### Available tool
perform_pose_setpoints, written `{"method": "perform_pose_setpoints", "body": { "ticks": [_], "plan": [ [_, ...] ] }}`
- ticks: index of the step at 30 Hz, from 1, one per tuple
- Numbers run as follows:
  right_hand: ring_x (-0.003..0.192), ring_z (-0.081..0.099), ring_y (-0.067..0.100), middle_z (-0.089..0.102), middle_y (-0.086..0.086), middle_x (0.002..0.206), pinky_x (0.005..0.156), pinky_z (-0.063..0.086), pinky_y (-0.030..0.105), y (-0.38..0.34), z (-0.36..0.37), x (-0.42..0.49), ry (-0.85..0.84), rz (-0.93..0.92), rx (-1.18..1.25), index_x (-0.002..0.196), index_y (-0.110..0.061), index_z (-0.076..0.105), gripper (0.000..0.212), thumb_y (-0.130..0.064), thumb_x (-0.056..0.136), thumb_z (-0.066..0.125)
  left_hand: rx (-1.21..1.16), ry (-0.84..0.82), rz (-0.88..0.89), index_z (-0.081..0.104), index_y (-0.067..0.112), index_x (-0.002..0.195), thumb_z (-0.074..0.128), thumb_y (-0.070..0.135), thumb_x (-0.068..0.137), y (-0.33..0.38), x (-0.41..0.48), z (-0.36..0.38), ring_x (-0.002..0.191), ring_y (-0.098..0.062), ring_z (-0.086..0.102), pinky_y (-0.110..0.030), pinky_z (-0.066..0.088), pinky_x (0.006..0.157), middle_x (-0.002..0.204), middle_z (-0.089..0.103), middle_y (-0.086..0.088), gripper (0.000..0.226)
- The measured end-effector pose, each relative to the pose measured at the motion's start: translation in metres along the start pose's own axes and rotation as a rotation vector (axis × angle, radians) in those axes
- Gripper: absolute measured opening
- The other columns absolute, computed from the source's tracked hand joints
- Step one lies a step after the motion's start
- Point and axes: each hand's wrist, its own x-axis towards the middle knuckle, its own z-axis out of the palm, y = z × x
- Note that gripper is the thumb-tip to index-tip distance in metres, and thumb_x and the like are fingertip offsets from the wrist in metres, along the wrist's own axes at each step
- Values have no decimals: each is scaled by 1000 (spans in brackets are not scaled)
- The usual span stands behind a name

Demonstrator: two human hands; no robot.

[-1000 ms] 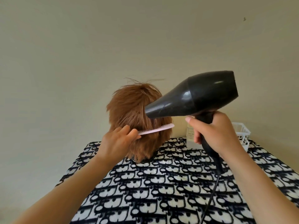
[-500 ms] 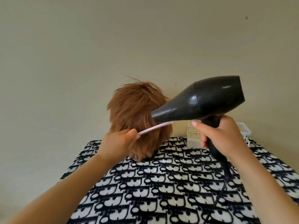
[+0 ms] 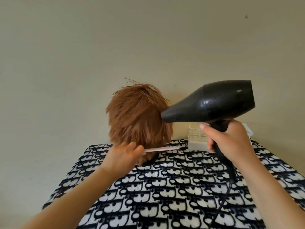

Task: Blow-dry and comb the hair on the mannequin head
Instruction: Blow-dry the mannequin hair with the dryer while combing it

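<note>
The mannequin head (image 3: 137, 118) stands at the far edge of the table, covered in short reddish-brown hair, its back toward me. My left hand (image 3: 123, 155) grips a thin pink comb (image 3: 162, 148) that lies level across the lowest hair tips. My right hand (image 3: 228, 142) is closed around the handle of a black hair dryer (image 3: 212, 104). The dryer's nozzle points left and sits right at the hair's right side. The mannequin's face and neck are hidden.
A black-and-white patterned cloth (image 3: 165, 192) covers the table. A small white plastic basket (image 3: 198, 139) stands behind the dryer by the wall. The dryer's black cord (image 3: 221, 204) trails down toward me on the right. A plain beige wall rises behind.
The comb has travelled down through the hair from mid-height to the tips at the bottom. The dryer has shifted slightly right and higher relative to the hair, nozzle still aimed at it.
</note>
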Motion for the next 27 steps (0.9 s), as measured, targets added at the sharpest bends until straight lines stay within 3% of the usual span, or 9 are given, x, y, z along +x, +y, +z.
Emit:
{"method": "perform_pose_setpoints", "body": {
  "ticks": [3, 8, 10, 13, 18, 21, 23, 25, 27],
  "plan": [
    [43, 63, 19, 64, 10, 48, 58, 51, 26, 3, 0, -1, 31, -30, -33, 48, -17, 59, 46, -21, 93, 69, -49, 78, -65, 57, 19, 75, 39, 38, 96, -3, 2, -2, 42, -20, 49, -25, 33, 34, 59, 49, 5, 34],
    [42, 63, 13, 65, 6, 47, 52, 48, 11, 6, 2, -5, -27, -85, -97, 54, -12, 62, 39, -20, 91, 69, -165, 176, -2, 54, 19, 70, 41, 36, 96, -6, 2, -10, 40, -15, 44, -22, 29, 36, 56, 48, 8, 34],
    [42, 63, 10, 66, 3, 49, 54, 48, 15, 8, 3, -4, 41, -93, -141, 58, -11, 63, 34, -21, 91, 70, -220, 237, -12, 53, 17, 68, 43, 33, 95, -9, 2, -16, 40, -13, 39, -21, 25, 37, 55, 46, 8, 32],
    [43, 64, 20, 66, 8, 49, 51, 50, 18, 10, 3, 0, 8, -6, -64, 61, -9, 63, 34, -22, 92, 69, -331, 363, -60, 53, 13, 66, 39, 30, 97, -15, 3, -25, 39, -10, 31, -20, 25, 36, 53, 41, 10, 38],
    [45, 64, 21, 64, 9, 49, 56, 53, 29, 13, 1, 4, 22, 42, 60, 52, -16, 60, 41, -21, 91, 70, -408, 499, -370, 42, 17, 68, 38, 30, 97, -18, 21, -47, 39, -13, 31, -21, 23, 39, 52, 32, 13, 33],
    [46, 64, 20, 65, 8, 50, 57, 54, 30, 11, 0, 13, 89, 12, 47, 54, -9, 61, 41, -22, 92, 69, -408, 470, -663, 39, 18, 74, 36, 37, 98, -20, 51, -59, 48, -18, 38, -29, 24, 46, 56, 41, 7, 31],
    [45, 64, 19, 64, 8, 49, 54, 53, 28, 4, 0, 21, 82, 8, 95, 54, -9, 60, 41, -24, 91, 70, -434, 422, -816, 41, 18, 81, 41, 38, 94, -28, 77, -70, 66, -23, 45, -35, 32, 59, 71, 49, 4, 24],
    [42, 64, 16, 65, 5, 48, 51, 52, 25, -1, -2, 30, 127, -18, 59, 61, -12, 61, 34, -25, 91, 70, -421, 304, -898, 47, 17, 89, 48, 34, 84, -43, 105, -81, 85, -26, 43, -38, 37, 73, 89, 48, -1, 17],
    [44, 64, 19, 65, 4, 48, 51, 54, 28, -8, -4, 41, 141, -32, 34, 65, -12, 61, 30, -26, 90, 71, -443, 98, -966, 54, 15, 96, 55, 35, 75, -57, 135, -92, 94, -31, 48, -41, 45, 81, 97, 50, -7, 29]
  ]
}}
